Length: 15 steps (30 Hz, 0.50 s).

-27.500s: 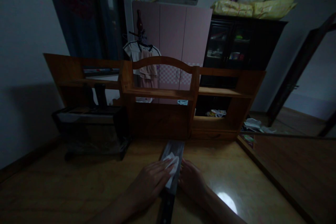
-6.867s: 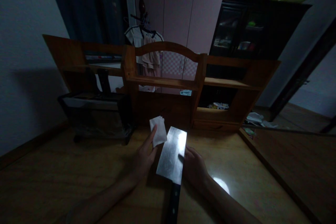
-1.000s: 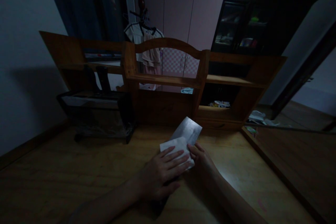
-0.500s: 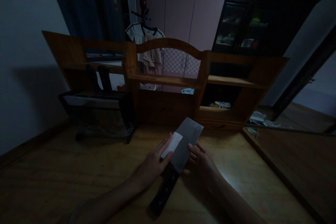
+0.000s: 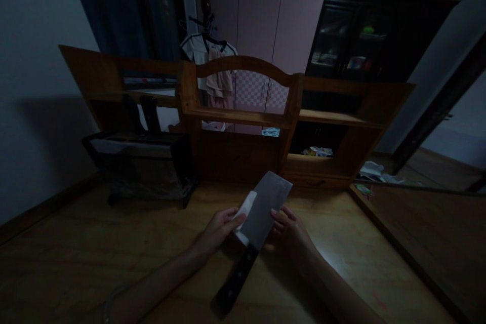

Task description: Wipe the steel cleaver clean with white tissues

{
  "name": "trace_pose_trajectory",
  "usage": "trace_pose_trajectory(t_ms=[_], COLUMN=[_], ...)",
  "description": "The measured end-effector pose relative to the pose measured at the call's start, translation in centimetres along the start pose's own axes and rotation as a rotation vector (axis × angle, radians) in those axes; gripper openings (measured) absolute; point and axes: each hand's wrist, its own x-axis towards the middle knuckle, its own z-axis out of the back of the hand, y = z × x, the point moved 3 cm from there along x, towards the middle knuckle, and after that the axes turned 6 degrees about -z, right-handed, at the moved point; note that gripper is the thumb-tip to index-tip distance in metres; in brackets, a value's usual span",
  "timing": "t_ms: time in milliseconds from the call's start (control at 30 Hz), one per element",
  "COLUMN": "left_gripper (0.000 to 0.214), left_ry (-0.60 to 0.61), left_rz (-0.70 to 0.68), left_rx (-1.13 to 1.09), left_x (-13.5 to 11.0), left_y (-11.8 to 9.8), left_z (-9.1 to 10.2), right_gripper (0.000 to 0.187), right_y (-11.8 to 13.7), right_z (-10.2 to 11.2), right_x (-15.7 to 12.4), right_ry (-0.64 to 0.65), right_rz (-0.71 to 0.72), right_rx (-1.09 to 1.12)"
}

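A cleaver with a broad steel blade [image 5: 266,205] and a dark handle [image 5: 234,282] lies slanted on the wooden desk [image 5: 114,258]. My left hand [image 5: 217,230] pinches a folded white tissue [image 5: 245,207] against the blade's left edge. My right hand [image 5: 291,233] is at the blade's right edge, fingertips curled onto the steel near the heel. The room is dim.
A wooden shelf unit [image 5: 243,116] stands along the desk's back edge. A dark knife rack [image 5: 140,157] with two handles sticking up sits at the back left. Pink wardrobe and dark cabinet stand beyond. The desk's right edge [image 5: 395,258] runs diagonally.
A second ago my left hand lay flat on the tissue over the blade. It has since slid off to the blade's left edge, where it pinches the tissue. The blade is uncovered.
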Motion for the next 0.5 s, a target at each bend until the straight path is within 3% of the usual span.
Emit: trace_pose_trajectory(t_ms=[300, 500], left_gripper=[0.045, 0.047], left_ry=[-0.088, -0.267], left_rz=[-0.022, -0.058], left_rx=[-0.001, -0.029], left_x=[-0.3, 0.6], left_y=[-0.7, -0.7], left_z=[-0.1, 2.8], right_gripper=[0.033, 0.035], right_y=[0.3, 0.1], right_z=[-0.4, 0.1], right_x=[-0.3, -0.2], right_ry=[0.008, 0.007], right_rz=[0.000, 0.001], right_rx=[-0.003, -0.020])
